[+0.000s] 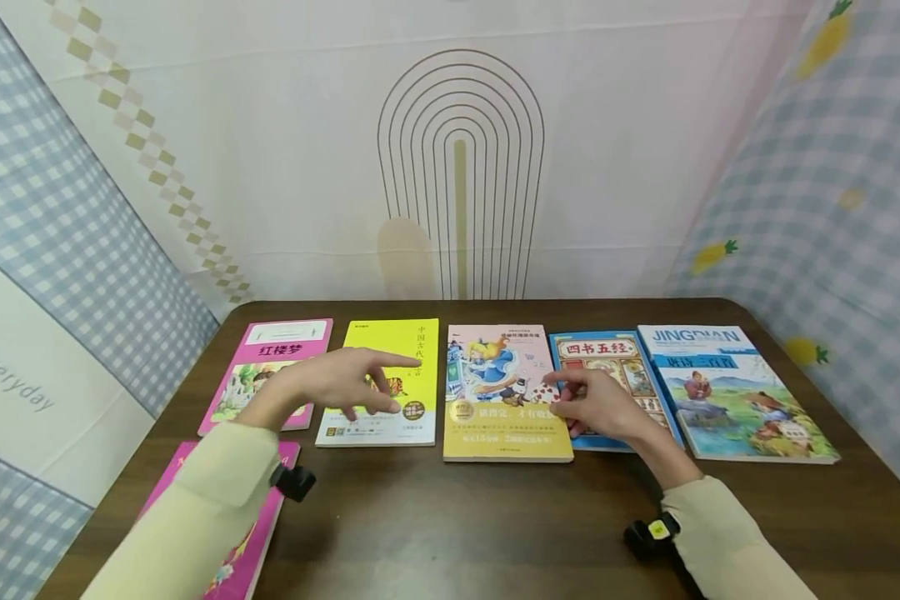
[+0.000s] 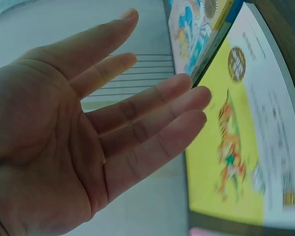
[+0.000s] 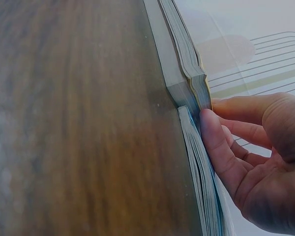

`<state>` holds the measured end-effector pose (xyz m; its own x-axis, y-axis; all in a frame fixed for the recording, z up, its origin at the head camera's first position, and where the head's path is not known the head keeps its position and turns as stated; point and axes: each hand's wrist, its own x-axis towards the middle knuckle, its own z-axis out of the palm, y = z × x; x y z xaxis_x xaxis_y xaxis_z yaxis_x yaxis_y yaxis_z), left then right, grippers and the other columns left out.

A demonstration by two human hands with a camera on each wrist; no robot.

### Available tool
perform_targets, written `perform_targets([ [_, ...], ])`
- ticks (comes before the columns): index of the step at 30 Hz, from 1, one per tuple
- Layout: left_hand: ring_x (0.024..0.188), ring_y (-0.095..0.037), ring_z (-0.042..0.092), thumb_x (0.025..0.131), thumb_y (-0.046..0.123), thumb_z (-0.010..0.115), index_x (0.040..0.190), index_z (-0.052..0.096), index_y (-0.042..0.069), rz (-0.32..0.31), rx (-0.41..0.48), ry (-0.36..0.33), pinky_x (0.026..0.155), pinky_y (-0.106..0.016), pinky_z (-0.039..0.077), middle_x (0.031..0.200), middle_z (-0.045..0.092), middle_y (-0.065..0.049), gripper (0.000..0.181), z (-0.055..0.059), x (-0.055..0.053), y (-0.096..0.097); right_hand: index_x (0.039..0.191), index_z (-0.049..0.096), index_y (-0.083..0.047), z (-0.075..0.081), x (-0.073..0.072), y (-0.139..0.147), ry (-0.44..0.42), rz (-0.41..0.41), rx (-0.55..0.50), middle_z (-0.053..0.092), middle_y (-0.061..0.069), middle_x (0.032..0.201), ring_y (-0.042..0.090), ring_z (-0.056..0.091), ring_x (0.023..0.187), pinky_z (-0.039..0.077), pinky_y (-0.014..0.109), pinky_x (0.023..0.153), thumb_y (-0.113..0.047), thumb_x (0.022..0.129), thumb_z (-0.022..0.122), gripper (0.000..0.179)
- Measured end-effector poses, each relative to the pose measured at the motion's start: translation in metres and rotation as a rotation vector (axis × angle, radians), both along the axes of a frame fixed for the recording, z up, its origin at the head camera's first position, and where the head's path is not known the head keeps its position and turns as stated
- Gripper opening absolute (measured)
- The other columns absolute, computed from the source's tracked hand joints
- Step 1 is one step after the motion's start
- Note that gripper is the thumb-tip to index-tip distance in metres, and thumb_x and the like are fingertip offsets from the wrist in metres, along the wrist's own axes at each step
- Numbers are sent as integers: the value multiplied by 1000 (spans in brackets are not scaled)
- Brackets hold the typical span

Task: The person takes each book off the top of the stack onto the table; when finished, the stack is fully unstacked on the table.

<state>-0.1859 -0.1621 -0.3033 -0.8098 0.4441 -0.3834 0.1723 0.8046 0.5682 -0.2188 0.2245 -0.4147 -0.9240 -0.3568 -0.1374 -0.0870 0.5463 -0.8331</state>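
My right hand (image 1: 600, 404) pinches the right edge of a pink-and-yellow storybook (image 1: 495, 433) between thumb and fingers. In the right wrist view the thumb (image 3: 214, 130) lies at that book's page edge, right where it meets the blue book (image 1: 615, 346). My left hand (image 1: 345, 383) hovers over the yellow book (image 1: 378, 337), fingers spread and holding nothing. The left wrist view shows its bare palm (image 2: 44, 137) beside the yellow cover, whose tiger picture shows.
A magenta book (image 1: 285, 333) lies at the back left, another magenta book (image 1: 247, 558) nearer, partly behind my left sleeve. At the far right is a landscape-covered book (image 1: 720, 392). All lie on a dark wooden table (image 1: 435, 533) with a patterned cloth (image 1: 607, 167) behind.
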Motion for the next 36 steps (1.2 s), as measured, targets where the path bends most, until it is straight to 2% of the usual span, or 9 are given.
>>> perform_targets([
  [3, 94, -27, 75, 96, 24, 79, 160, 48, 23, 1, 54, -30, 73, -34, 65, 116, 72, -10, 72, -13, -19, 13, 146, 60, -2, -1, 0, 0, -4, -2, -3, 56, 13, 93, 22, 61, 67, 61, 30, 58, -9, 98, 72, 50],
  [7, 93, -29, 77, 98, 22, 77, 161, 46, 23, 55, 152, -72, 76, -36, 66, 118, 69, -13, 71, -32, -36, 25, 146, 59, -1, -3, 0, 0, -4, 0, -12, 56, 14, 94, 22, 62, 67, 61, 31, 58, -8, 98, 72, 51],
  [10, 88, -27, 76, 97, 23, 78, 161, 47, 23, 104, 200, -100, 76, -35, 66, 115, 67, -14, 71, -48, -43, 32, 148, 58, -1, -4, 0, -1, 1, -3, -12, 56, 14, 95, 22, 63, 66, 61, 31, 57, -7, 97, 73, 53],
  [15, 80, -22, 70, 96, 27, 79, 160, 48, 25, 129, 215, -134, 72, -31, 64, 110, 66, -13, 71, -67, -50, 39, 148, 58, -2, -3, -1, -2, 3, -13, 1, 57, 14, 97, 21, 63, 66, 61, 30, 57, -7, 97, 74, 54],
  [18, 76, -21, 67, 96, 26, 80, 160, 49, 26, 148, 227, -148, 68, -28, 62, 107, 66, -13, 70, -71, -52, 42, 146, 59, -2, -2, -2, -2, 0, -13, 5, 57, 14, 96, 21, 63, 66, 61, 30, 57, -7, 97, 74, 52],
  [25, 67, -20, 65, 95, 26, 80, 158, 51, 25, 166, 225, -134, 60, -26, 58, 103, 67, -13, 69, -76, -56, 51, 147, 60, -3, -2, -2, 0, -18, -7, 0, 57, 13, 94, 22, 63, 66, 61, 29, 58, -10, 98, 73, 51],
  [30, 63, -20, 64, 93, 26, 83, 157, 53, 26, 208, 229, -146, 58, -25, 57, 101, 66, -13, 71, -78, -58, 57, 146, 60, -3, -1, -1, 1, -21, -6, -1, 56, 13, 93, 22, 62, 66, 60, 28, 58, -10, 98, 73, 51],
  [36, 55, -18, 62, 87, 28, 89, 155, 55, 26, 218, 216, -94, 54, -26, 57, 88, 66, -13, 77, -83, -61, 64, 146, 60, -2, -2, -1, 1, -21, -8, -11, 57, 13, 94, 22, 63, 66, 60, 27, 58, -10, 98, 73, 51],
])
